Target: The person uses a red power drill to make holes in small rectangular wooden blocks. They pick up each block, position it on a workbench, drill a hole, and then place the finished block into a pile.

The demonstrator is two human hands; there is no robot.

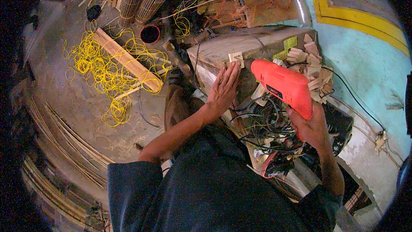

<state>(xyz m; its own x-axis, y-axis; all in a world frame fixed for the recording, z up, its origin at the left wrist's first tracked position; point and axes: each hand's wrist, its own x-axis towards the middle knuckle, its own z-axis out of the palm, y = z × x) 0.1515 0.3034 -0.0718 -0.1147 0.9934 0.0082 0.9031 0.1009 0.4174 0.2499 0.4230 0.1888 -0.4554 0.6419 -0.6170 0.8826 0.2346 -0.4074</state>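
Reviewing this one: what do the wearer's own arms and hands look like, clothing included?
The dark, bluish shirt has loose, wide sleeves that leave the forearms uncovered. The left hand and right hand are ungloved; no ring or wristband is discernible.

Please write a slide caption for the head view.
The right hand holds a red drill while the left hand touches a small wooden piece.

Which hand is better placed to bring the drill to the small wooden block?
Right hand, probably: it grips the drill, aimed toward the small wooden block; the left hand touches that block.
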